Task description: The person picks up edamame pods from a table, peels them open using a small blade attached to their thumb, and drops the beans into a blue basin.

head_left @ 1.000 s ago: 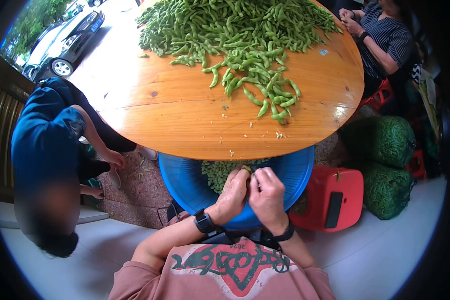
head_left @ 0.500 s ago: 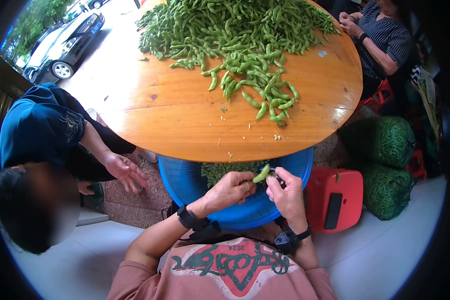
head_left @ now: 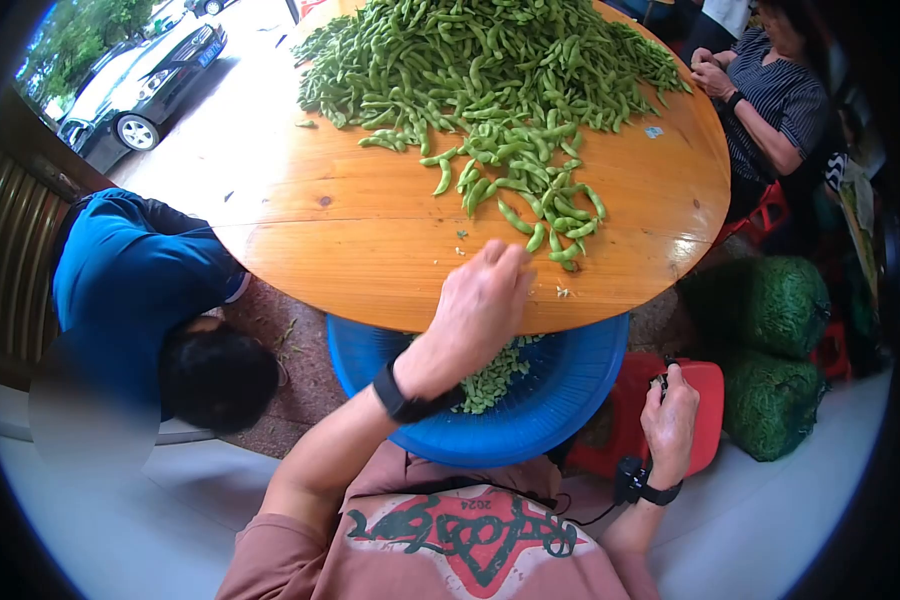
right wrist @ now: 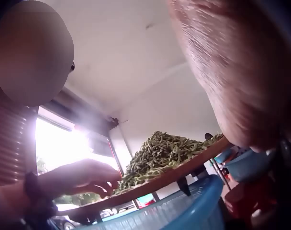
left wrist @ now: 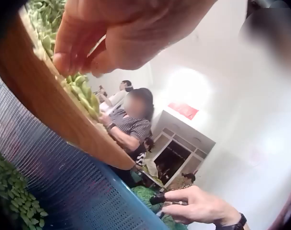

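Observation:
My left hand point(head_left: 478, 305) reaches over the near edge of the wooden table point(head_left: 360, 250), fingers bent down close to the loose edamame pods point(head_left: 570, 225). In the left wrist view its fingertips point(left wrist: 61, 62) overlap the pods, with nothing visible between thumb and fingers. A large heap of pods point(head_left: 490, 70) covers the far part of the table. Off to the right, my right hand point(head_left: 667, 425) hovers over the red stool point(head_left: 705, 400), its bent fingers holding a small dark object point(left wrist: 158, 198) whose kind I cannot tell. Shelled green beans point(head_left: 495, 380) lie in the blue basket point(head_left: 570, 400) below the table edge.
Two filled green mesh sacks point(head_left: 770, 400) are stacked beside the stool. On the left a person in a blue top point(head_left: 135, 270) bends low. Another person in a striped top point(head_left: 780, 110) sits at the table's right side. Small scraps point(head_left: 562, 292) dot the tabletop.
The hands were together over the basket with a pod; now they are apart. My left hand has moved forward over the table, my right hand rightward over the stool. The person at left has bent down.

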Motion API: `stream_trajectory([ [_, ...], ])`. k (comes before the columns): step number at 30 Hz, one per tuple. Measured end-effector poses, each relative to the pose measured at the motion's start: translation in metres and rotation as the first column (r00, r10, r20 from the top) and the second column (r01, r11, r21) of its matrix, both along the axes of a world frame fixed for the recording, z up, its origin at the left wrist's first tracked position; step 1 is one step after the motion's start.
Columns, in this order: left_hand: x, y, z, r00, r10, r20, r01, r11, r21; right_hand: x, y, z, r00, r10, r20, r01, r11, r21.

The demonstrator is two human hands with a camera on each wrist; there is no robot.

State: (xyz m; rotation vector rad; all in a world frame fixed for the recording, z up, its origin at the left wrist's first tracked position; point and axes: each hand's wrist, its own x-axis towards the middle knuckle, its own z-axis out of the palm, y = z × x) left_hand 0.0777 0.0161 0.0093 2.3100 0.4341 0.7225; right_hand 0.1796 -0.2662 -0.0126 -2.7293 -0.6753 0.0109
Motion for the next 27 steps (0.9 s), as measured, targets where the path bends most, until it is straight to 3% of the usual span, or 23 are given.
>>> stream_trajectory([
  [3,0.037,0.022,-0.017,0.987,0.066,-0.144,-0.044,0.987,0.152,-0.006,0.014,0.005,1.000,-0.001,-0.005,0.002,0.996,0.091],
  [6,0.056,0.022,-0.013,0.964,0.108,-0.243,-0.067,0.983,0.172,-0.007,0.024,0.004,0.997,0.061,0.043,-0.070,0.970,0.232],
  [9,0.059,0.020,-0.010,0.954,0.089,-0.286,-0.044,0.986,0.160,-0.011,0.031,0.012,0.995,0.096,0.000,-0.094,0.972,0.217],
  [11,0.052,0.023,-0.015,0.962,0.093,-0.258,-0.046,0.982,0.183,-0.016,0.040,0.018,0.990,0.136,0.025,-0.139,0.962,0.236],
  [13,0.042,0.020,-0.023,0.992,0.107,-0.068,-0.095,0.983,0.158,-0.026,0.049,0.024,0.984,0.166,-0.071,-0.131,0.927,0.353],
  [14,0.033,0.019,-0.019,0.992,0.106,-0.069,-0.094,0.983,0.158,-0.029,0.055,0.023,0.978,0.182,-0.105,-0.119,0.892,0.437],
  [16,0.011,0.018,-0.007,0.989,-0.001,0.147,0.013,0.997,-0.079,-0.032,0.063,0.019,0.949,0.241,-0.205,-0.108,0.857,0.504],
  [17,-0.002,0.014,0.003,0.988,-0.014,0.151,0.026,0.996,-0.081,-0.033,0.067,0.016,0.930,0.284,-0.232,-0.122,0.836,0.534],
  [18,-0.016,0.010,0.016,0.997,-0.079,0.023,0.081,0.894,-0.442,-0.039,0.076,0.019,0.860,0.321,-0.396,0.015,0.760,0.649],
  [19,-0.027,0.005,0.021,0.979,-0.189,-0.076,0.070,0.666,-0.742,-0.043,0.083,0.024,0.773,0.370,-0.516,0.116,0.716,0.688],
  [20,-0.035,0.001,0.017,0.977,-0.201,-0.071,0.083,0.663,-0.744,-0.047,0.090,0.024,0.736,0.422,-0.530,0.142,0.669,0.730],
  [22,-0.047,-0.008,0.007,0.963,-0.269,0.007,0.139,0.475,-0.869,-0.051,0.101,0.026,0.688,0.501,-0.525,0.160,0.601,0.783],
  [27,-0.058,-0.019,-0.011,0.950,-0.311,0.019,0.164,0.447,-0.880,-0.051,0.106,0.025,0.637,0.599,-0.485,0.018,0.617,0.787],
])
